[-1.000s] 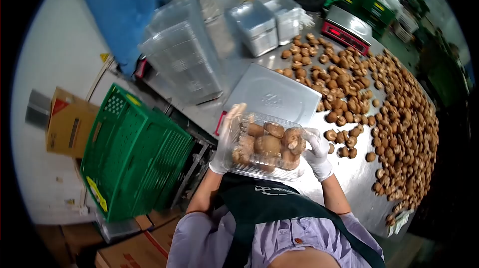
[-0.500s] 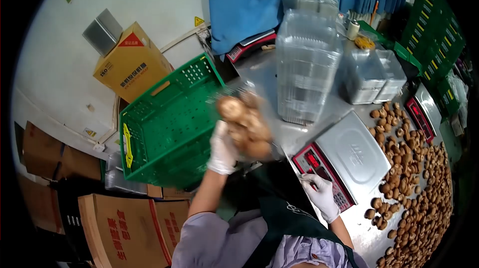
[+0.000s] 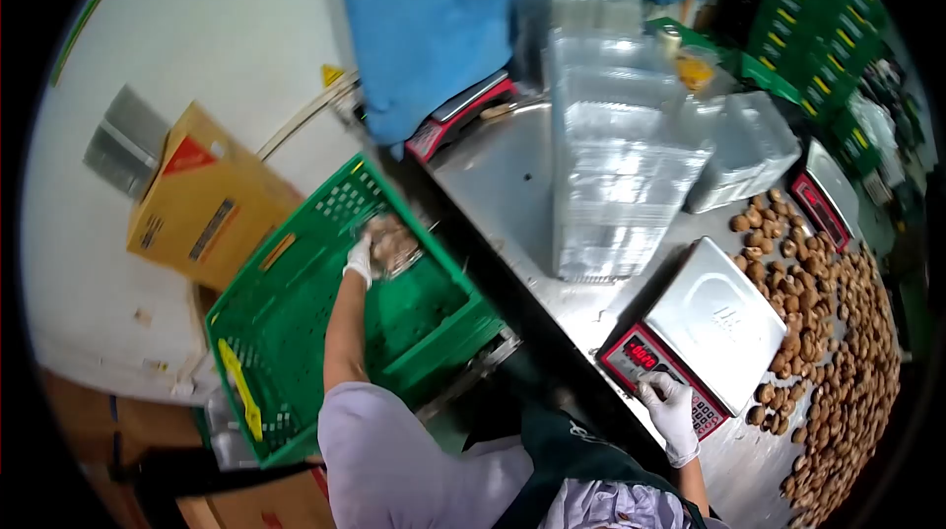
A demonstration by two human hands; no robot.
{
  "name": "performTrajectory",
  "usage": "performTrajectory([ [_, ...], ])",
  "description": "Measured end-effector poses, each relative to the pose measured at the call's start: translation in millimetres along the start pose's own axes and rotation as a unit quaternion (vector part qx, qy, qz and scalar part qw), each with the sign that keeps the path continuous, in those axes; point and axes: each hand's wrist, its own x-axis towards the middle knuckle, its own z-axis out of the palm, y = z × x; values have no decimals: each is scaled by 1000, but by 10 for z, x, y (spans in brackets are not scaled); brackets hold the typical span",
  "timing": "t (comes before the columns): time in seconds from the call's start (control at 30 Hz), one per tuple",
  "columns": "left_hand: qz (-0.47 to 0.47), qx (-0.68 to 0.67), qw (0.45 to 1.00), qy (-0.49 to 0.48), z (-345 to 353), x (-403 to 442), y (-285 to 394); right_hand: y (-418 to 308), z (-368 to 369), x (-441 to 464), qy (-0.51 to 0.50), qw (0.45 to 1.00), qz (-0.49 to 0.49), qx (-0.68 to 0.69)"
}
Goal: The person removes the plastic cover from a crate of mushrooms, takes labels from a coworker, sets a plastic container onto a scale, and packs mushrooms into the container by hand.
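Mushroom tray: a clear, box-shaped plastic tray of brown, round-capped mushrooms is inside the green crate, near its far corner; you cannot tell whether its base touches the crate floor.
Tray handling: expect it to be fairly light, with thin walls that flex and a smooth surface that may slip under a glove; the mushrooms are probably soft and bruise easily, so take it by the rim or opposite side walls and spare the top any pressure.
Left hand: your white-gloved left hand is at the tray's near-left edge; the fingertips are too small and hidden to tell whether they are clamped or loose.
Green crate: the deep green plastic crate with perforated walls stands beside the table, a yellow strip at one end.
Right hand: your white-gloved right hand is at the scale's control panel, fingers bent; you cannot tell whether they pinch anything or press a key.
Scale: the silver-topped, red-fronted digital scale shows lit red digits and a bare pan.
Steel table: on the shiny metal table, tall stacks of clear plastic trays stand behind the scale, and loose brown mushrooms spread along your right.
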Motion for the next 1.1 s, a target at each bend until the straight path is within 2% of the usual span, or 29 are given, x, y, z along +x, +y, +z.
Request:
performTrajectory([
  [0.03, 21, 70, 995, 62, -256, 601, -231, -39, -19, -17, 6, 1000, -1, -27],
  [0.07, 103, 121, 982, 103, -71, 351, -192, -4, -3, -51, 23, 999, 1, -22],
  [0.1, 73, 54, 996, 24, 192, -77, -49, 54, 14, -92, 46, 999, 1, -9],
  [0.13, 29, 27, 999, 1, 319, -331, 59, -38, -7, -124, 48, 999, 9, -9],
  [0.17, -34, 34, 999, 3, 272, -239, 161, -97, -43, -149, 51, 998, 6, -43],
  [0.2, 27, 66, 997, -6, 209, -94, 203, -81, -61, -175, 56, 997, 13, -57],
  [0.23, 105, 107, 988, 30, 186, 19, 276, 27, -49, -214, 58, 997, 14, -58],
  [0.27, 237, 302, 914, 129, 44, 219, 428, 21, -76, -251, 64, 996, 20, -66],
  [0.3, 415, 308, 828, 217, 691, -628, 675, 14, -92, -286, 64, 995, 25, -73],
  [0.37, 514, 301, 758, 265, 1141, -751, 985, 114, -80, -342, 73, 993, 38, -85],
  [0.43, 603, 285, 727, 163, 1761, -1075, 1208, 115, -96, -401, 94, 991, 53, -73],
  [0.47, 674, 325, 655, 104, 2098, -1310, 1299, 118, -103, -428, 92, 992, 60, -68],
  [0.5, 711, 282, 644, 12, 2532, -1729, 1263, 118, -117, -456, 88, 992, 66, -63],
  [0.57, 711, 268, 635, -137, 3220, -2583, 1068, 130, -138, -533, 103, 991, 65, -62],
  [0.6, 738, 328, 561, -180, 3459, -2955, 1001, 145, -145, -570, 109, 991, 60, -56],
  [0.63, 712, 331, 562, -260, 3671, -3174, 905, 164, -154, -603, 115, 991, 56, -51],
  [0.7, 780, 471, 361, -199, 3992, -3317, 788, 228, -171, -706, 134, 988, 59, -52],
  [0.73, 784, 467, 356, -203, 4047, -3386, 797, 268, -173, -780, 169, 983, 40, -53],
  [0.8, 655, 630, 382, -169, 4154, -3506, 866, 363, -207, -935, 208, 976, 39, -59],
  [0.83, 660, 628, 375, -172, 4200, -3480, 889, 424, -229, -1011, 216, 974, 38, -55],
  [0.9, 675, 527, 458, -241, 4230, -3407, 913, 537, -249, -1184, 243, 968, 57, -22],
  [0.93, 693, 509, 452, -239, 4244, -3453, 930, 567, -286, -1256, 224, 969, 96, -39],
  [0.97, 653, 505, 503, -254, 4255, -3426, 947, 584, -321, -1321, 218, 968, 116, -51],
  [1.0, 635, 508, 524, -253, 4280, -3455, 965, 625, -349, -1376, 221, 967, 122, -32],
  [1.1, 612, 513, 553, -237, 4310, -3557, 1087, 648, -456, -1529, 229, 965, 127, -10],
])
